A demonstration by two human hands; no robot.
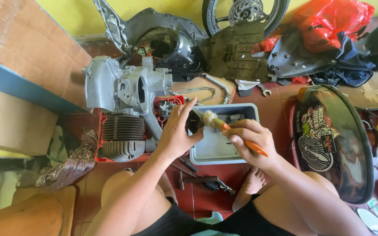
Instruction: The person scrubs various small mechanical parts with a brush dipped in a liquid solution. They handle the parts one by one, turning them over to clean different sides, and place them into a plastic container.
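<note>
L hand (176,131) grips a small dark engine part (194,121) over the grey tray (211,150). R hand (250,142) is closed on an orange-handled brush (224,126), bristles touching the part. Engine block (125,89) sits just left.

To my right, a dark curved motorcycle body panel (335,144) lies on the red tile floor, and its near-left face carries a cluster of stickers (313,142): a round black-and-white one with striped line art, a small reddish rectangular one just right of it, and pale lettered ones above them. At the far right, a crumpled red plastic bag (333,17) sits on top of the dark parts by the yellow wall. At the near right corner, a small white label with green marks (376,209) lies on the floor beside the panel's lower end.
</note>
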